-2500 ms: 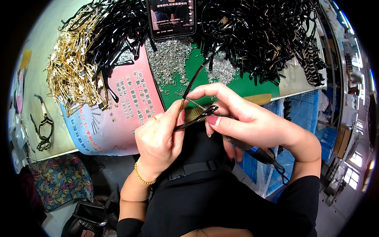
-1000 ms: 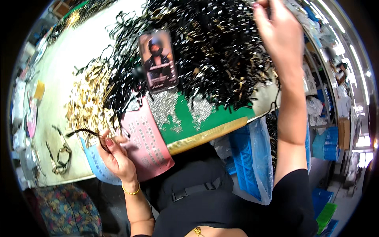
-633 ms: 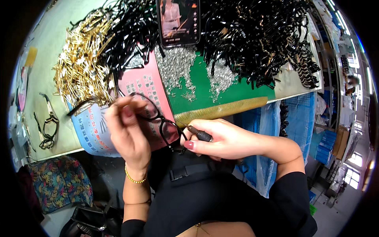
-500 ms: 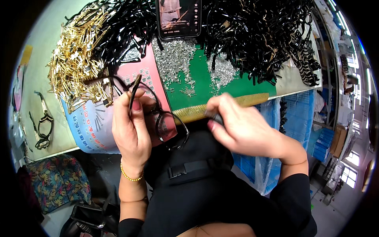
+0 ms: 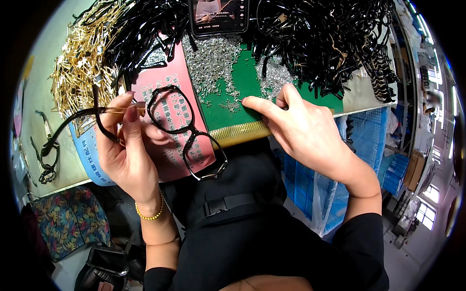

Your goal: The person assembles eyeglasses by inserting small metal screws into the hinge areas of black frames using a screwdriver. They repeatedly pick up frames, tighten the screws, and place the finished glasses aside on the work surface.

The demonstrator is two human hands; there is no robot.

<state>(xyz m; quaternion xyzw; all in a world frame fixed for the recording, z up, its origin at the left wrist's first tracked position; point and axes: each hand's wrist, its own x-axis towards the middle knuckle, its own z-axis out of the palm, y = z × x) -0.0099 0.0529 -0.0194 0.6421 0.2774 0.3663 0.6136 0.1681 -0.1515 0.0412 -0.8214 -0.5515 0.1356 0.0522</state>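
Observation:
My left hand [image 5: 128, 150] is closed on a black eyeglass frame [image 5: 193, 130], gripping it near one end, where gold-coloured metal shows between the fingertips. The two rims hang over the pink sheet and my lap, and dark temple arms stick out to the left past my fingers. My right hand [image 5: 306, 128] is over the front of the green mat [image 5: 247, 72]. One finger stretches to the edge of a pile of small silver screws [image 5: 213, 65]; another is bent up, apart from it. Its palm side is hidden, and nothing shows between the visible fingers.
Gold temple cores [image 5: 80, 68] and heaps of black temples [image 5: 310, 43] cover the back of the table. A phone [image 5: 219, 19] stands behind the screws. A yellow mesh-patterned strip [image 5: 242, 135] runs along the front edge. Pliers [image 5: 48, 145] lie at left; blue crates [image 5: 303, 189] stand at right.
My right hand has moved up from the yellow strip to the screws, and the dark thing at its fingers no longer shows. My left hand has shifted left and turned the eyeglass frame.

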